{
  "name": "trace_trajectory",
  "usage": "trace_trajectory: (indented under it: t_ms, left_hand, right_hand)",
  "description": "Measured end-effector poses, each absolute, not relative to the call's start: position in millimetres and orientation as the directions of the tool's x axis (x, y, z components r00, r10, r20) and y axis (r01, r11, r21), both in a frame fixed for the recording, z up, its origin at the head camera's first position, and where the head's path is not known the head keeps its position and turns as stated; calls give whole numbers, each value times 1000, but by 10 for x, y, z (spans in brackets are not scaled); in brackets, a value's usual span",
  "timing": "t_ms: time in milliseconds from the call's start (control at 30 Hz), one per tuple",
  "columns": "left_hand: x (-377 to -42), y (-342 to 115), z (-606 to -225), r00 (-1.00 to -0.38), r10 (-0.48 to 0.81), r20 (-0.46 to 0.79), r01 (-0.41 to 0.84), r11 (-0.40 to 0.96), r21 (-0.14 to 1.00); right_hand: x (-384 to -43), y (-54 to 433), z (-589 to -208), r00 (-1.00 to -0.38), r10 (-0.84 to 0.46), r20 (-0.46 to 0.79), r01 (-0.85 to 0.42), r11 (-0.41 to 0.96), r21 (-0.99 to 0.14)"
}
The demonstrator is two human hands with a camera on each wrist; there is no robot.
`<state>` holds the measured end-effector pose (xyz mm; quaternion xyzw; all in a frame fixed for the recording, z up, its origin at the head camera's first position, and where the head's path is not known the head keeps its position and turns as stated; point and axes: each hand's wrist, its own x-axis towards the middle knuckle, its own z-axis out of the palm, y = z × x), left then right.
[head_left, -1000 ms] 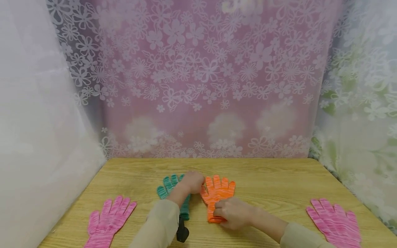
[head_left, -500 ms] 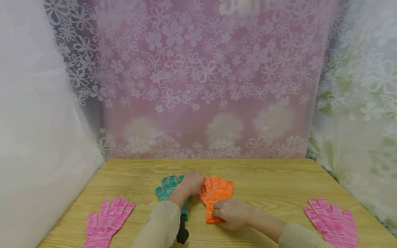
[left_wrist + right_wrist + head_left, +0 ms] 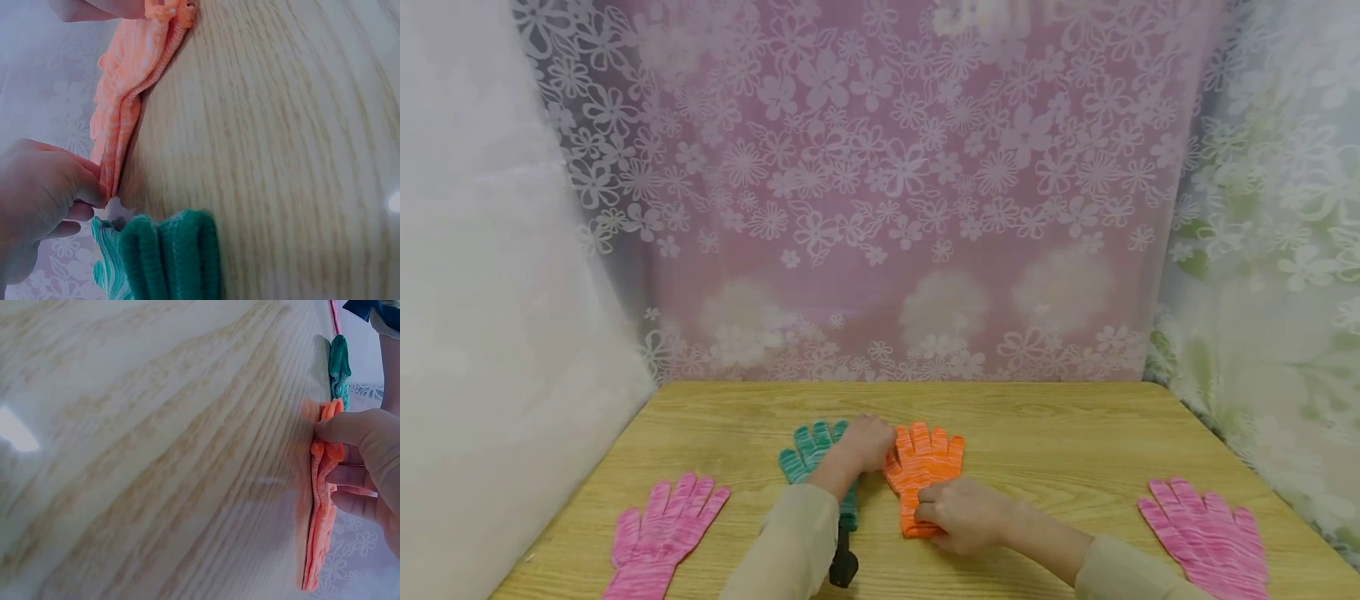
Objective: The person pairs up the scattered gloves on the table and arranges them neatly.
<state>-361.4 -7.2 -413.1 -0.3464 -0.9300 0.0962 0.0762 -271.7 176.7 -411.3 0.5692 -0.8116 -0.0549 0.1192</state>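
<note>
An orange knitted glove (image 3: 925, 467) lies flat near the middle of the table, fingers pointing away. My left hand (image 3: 868, 442) pinches its left edge, at the thumb side; the left wrist view shows the thumb and fingertips (image 3: 90, 187) meeting there. At the cuff, my right hand (image 3: 966, 515) grips the orange fabric, thumb on one side and fingers on the other in the right wrist view. Just left of it lies a green knitted glove (image 3: 811, 450), partly hidden under my left forearm. Its folded cuff (image 3: 169, 256) shows close up in the left wrist view.
A pink glove (image 3: 662, 533) lies at the table's left, another pink glove (image 3: 1210, 533) at the right. The wooden table (image 3: 1045, 417) ends at a flowered pink curtain (image 3: 910, 208). Pale sheets hang on both sides. A black wrist device (image 3: 843, 562) sits by my left sleeve.
</note>
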Motion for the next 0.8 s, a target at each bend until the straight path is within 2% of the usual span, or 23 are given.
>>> trace_trajectory:
  t_ms: [100,167,267,400,533,633,800]
  left_hand:
    - [-3588,-56,-4102,-768,638,62,602,751,-270]
    - [-3568,-46,-4083,-776,627,68,587,758,-282]
    - [-3506,-22,-4021,-768,635,84,591,753,-289]
    - [-3388,17,-3931,-732,679,58,655,724,-215]
    - [-3289,40,-3927,-713,701,1,696,708,-121]
    - [-3253,39,-3980,-716,698,-15,696,711,-102]
    - [-3214,2,-4015,-720,694,0,691,717,-93]
  right_hand:
    - [-2715,1779,-4116,-328,-935,135,-912,351,214]
    - [-2714,1795,-4112,-345,-927,148,-915,367,168]
    - [-2716,1834,-4104,-403,-897,184,-909,415,31]
    - [-2767,1899,-4098,-495,-825,273,-866,493,-81]
    - [-2848,1943,-4112,-559,-766,317,-814,581,-31]
    - [-2884,1953,-4133,-604,-751,267,-781,625,-10]
    - [-2911,1955,-4148,-648,-742,168,-759,647,-74]
